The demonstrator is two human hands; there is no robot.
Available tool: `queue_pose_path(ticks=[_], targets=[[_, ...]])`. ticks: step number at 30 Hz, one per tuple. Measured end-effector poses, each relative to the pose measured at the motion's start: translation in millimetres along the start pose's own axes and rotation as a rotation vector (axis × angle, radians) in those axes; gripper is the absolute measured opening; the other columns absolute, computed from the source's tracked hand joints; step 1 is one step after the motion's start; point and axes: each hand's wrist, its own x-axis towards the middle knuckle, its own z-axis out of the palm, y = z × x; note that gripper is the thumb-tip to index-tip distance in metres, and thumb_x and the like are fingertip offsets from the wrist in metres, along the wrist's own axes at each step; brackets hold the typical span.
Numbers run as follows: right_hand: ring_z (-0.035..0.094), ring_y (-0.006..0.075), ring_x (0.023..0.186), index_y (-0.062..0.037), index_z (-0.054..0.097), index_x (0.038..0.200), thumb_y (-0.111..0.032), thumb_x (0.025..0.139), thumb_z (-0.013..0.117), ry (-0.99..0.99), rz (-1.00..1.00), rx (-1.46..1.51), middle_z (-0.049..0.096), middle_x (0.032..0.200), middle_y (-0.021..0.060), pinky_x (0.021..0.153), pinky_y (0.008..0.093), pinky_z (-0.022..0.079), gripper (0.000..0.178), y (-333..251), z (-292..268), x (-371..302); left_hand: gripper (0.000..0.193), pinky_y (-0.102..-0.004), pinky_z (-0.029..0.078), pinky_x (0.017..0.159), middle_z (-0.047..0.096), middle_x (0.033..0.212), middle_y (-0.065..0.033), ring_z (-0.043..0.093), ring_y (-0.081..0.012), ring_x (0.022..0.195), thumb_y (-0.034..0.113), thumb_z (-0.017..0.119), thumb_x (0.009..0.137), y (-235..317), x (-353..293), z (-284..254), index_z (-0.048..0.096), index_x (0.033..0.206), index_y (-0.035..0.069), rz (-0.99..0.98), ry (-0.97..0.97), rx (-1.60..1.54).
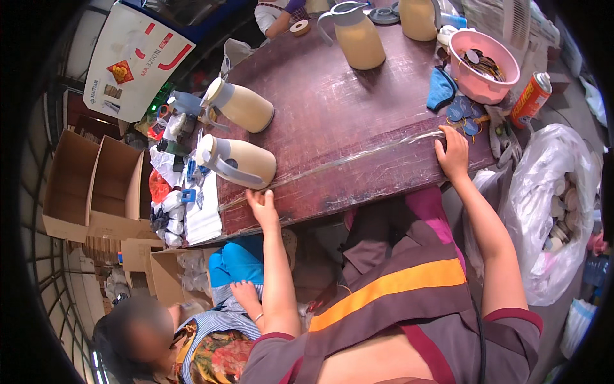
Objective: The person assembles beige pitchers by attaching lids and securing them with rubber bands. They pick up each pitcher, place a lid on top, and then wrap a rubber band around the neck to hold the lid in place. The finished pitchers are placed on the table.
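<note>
My left hand (261, 208) is at the near table edge, thumb and fingers apart, just below a cream jug (252, 157) with a grey handle that lies tilted in view. I cannot tell whether the fingertips touch the jug. My right hand (454, 153) rests on the table's right part, fingers stretched out and thumb apart. A pale, shiny strip (358, 155) runs along the brown tabletop (332, 115) between both hands; whether it is loose or stuck down, I cannot tell. Blue round pieces (462, 110) lie beyond my right hand.
More cream jugs (246, 107) (358, 41) stand on the table. At right are a pink basin (484, 89) of small parts, an orange-red spray can (532, 99) and a clear bag (543, 217) of round pieces. A person (224, 339) sits at my left, beside cardboard boxes (115, 182).
</note>
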Motion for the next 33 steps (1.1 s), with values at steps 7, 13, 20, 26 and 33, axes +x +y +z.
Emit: queue_pose_path(ticks=[7, 13, 20, 26, 33], targets=[[0.056, 0.0286, 0.108, -0.0083, 0.058, 0.115, -0.017, 0.086, 0.059, 0.017, -0.007, -0.011, 0.062, 0.113, 0.0101, 0.095, 0.0404, 0.039, 0.03, 0.6, 2.1, -1.5, 0.038, -0.0434, 0.039, 0.101, 0.056, 0.125, -0.0173, 0.051, -0.0331, 0.118, 0.021, 0.058, 0.086, -24.3, -42.9, 36.7, 0.059, 0.121, 0.005, 0.353, -0.16, 0.897], [0.061, 0.027, 0.097, -0.0077, 0.062, 0.108, -0.015, 0.087, 0.058, -0.051, -0.063, 0.031, 0.066, 0.102, 0.0087, 0.087, 0.039, 0.043, 0.022, -1.7, 0.3, -0.2, 0.033, -0.0431, 0.036, 0.101, 0.057, 0.123, -0.0111, 0.05, -0.0286, 0.119, 0.015, 0.054, 0.084, -33.9, -52.8, 53.5, 0.062, 0.116, 0.01, 0.481, 0.009, 0.902], [0.06, 0.0297, 0.102, -0.007, 0.06, 0.112, -0.014, 0.087, 0.059, -0.066, -0.09, 0.158, 0.064, 0.108, 0.0117, 0.087, 0.0392, 0.046, 0.027, -17.9, 4.7, 22.0, 0.034, -0.0432, 0.036, 0.102, 0.058, 0.124, -0.01, 0.05, -0.0283, 0.121, 0.015, 0.055, 0.083, -33.5, -54.0, 54.0, 0.062, 0.115, 0.011, 0.472, 0.023, 0.893], [0.055, 0.0349, 0.112, -0.0105, 0.047, 0.131, -0.023, 0.085, 0.063, 0.04, -0.296, 0.008, 0.052, 0.129, 0.0177, 0.093, 0.0433, 0.044, 0.05, -61.7, 27.1, 132.8, 0.034, -0.0435, 0.035, 0.103, 0.057, 0.124, -0.0102, 0.049, -0.0285, 0.121, 0.016, 0.055, 0.082, -34.9, -52.7, 54.0, 0.062, 0.115, 0.011, 0.46, 0.034, 0.895], [0.048, 0.0374, 0.123, -0.0213, 0.041, 0.139, -0.041, 0.085, 0.062, 0.025, -0.238, -0.388, 0.039, 0.143, 0.0217, 0.101, 0.0453, 0.04, 0.061, -115.6, 53.1, 280.0, 0.036, -0.0443, 0.035, 0.103, 0.058, 0.123, -0.0108, 0.05, -0.0297, 0.12, 0.017, 0.057, 0.079, -31.1, -51.9, 54.9, 0.061, 0.114, 0.012, 0.477, 0.043, 0.884]])
